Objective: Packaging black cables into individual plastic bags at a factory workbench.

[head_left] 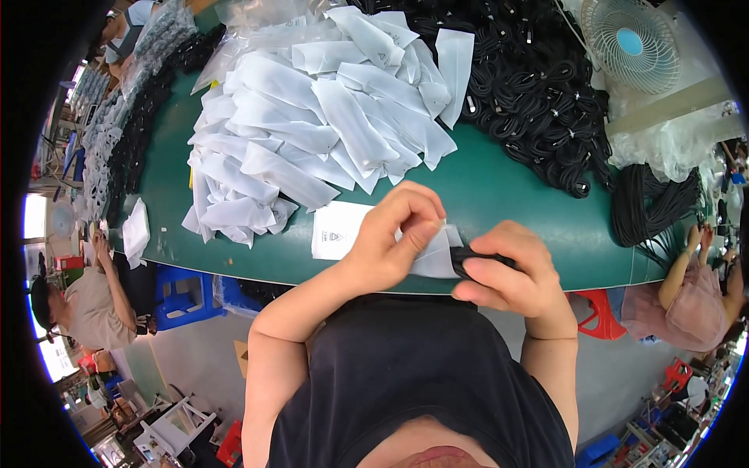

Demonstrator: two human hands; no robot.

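Note:
My left hand (396, 236) is closed, thumb and fingers pinching the edge of a translucent white bag (437, 264) near the table's front edge. In my right hand (516, 271) is a bundled black cable (462, 257), gripped between thumb and fingers. Its left end meets the bag's right end; how far it reaches inside I cannot tell. Flat white bags with a small printed mark, perhaps a stack (334, 231), lie on the table just left of my left hand. Beyond my hands, a large heap of white bags (312, 117) covers the table's left and middle.
Coiled black cables (530, 101) form a big pile at the far right of the green table (538, 214). A thick black cable bundle (655, 207) lies at the right edge, below a fan (630, 43). People sit left and right; a blue stool (183, 292) stands at left.

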